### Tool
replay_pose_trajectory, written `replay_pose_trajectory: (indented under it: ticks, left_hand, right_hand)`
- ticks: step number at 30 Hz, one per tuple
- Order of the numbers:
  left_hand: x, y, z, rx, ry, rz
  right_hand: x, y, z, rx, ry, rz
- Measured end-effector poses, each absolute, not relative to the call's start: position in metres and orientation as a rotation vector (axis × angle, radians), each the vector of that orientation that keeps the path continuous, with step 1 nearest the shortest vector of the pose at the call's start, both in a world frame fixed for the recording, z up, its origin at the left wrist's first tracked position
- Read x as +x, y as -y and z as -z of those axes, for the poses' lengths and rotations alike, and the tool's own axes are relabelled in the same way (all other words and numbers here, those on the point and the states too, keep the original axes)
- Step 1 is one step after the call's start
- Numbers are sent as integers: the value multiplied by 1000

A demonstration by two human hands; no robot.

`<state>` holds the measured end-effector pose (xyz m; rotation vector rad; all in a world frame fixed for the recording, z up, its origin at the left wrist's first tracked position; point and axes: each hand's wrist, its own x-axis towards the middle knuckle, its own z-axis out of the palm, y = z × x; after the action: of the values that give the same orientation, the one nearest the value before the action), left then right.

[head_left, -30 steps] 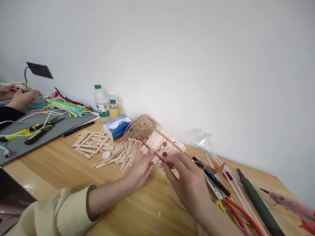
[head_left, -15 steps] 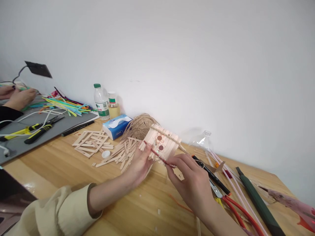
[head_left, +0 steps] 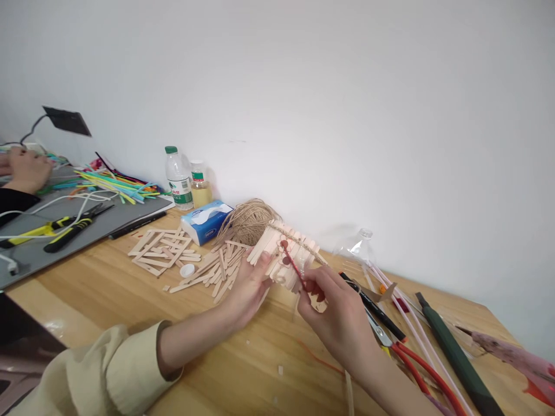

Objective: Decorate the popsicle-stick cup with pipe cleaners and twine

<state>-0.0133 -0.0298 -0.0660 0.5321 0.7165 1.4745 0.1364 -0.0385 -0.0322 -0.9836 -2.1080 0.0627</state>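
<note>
My left hand [head_left: 247, 289] grips the lower left edge of a small panel of glued popsicle sticks [head_left: 277, 254], held tilted above the wooden table [head_left: 108, 294]. A twine cord runs along the panel's top and round brown dots sit on its face. My right hand [head_left: 336, 315] pinches a thin red pipe cleaner [head_left: 291, 261] that slants up across the panel's front. A ball of twine [head_left: 247, 222] lies just behind the panel.
Loose popsicle sticks [head_left: 217, 268] and stick frames [head_left: 158, 249] lie left of the panel. A tissue pack [head_left: 207, 221] and two bottles [head_left: 178, 178] stand near the wall. Pens, scissors [head_left: 392, 344], straws and a clear bottle top [head_left: 358, 245] crowd the right. Another person's hand [head_left: 26, 170] works far left by coloured straws [head_left: 110, 185] and pliers [head_left: 69, 228].
The pipe cleaner has swung from lying low across the panel to slanting steeply up its front. My right hand shifted slightly right, and the panel tipped a little.
</note>
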Motion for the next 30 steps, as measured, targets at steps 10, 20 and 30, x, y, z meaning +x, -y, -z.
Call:
replay_pose_trajectory:
  ticks: [10, 20, 30]
  left_hand:
    - [-18, 24, 66, 525, -836, -1408]
    - [-19, 25, 62, 446, -802, -1371]
    - [-18, 29, 61, 482, -830, -1448]
  right_hand:
    - [152, 37, 13, -1038, 1829, -583]
    - [151, 36, 41, -954, 2278, 63]
    - [143, 37, 38, -1043, 2362, -163]
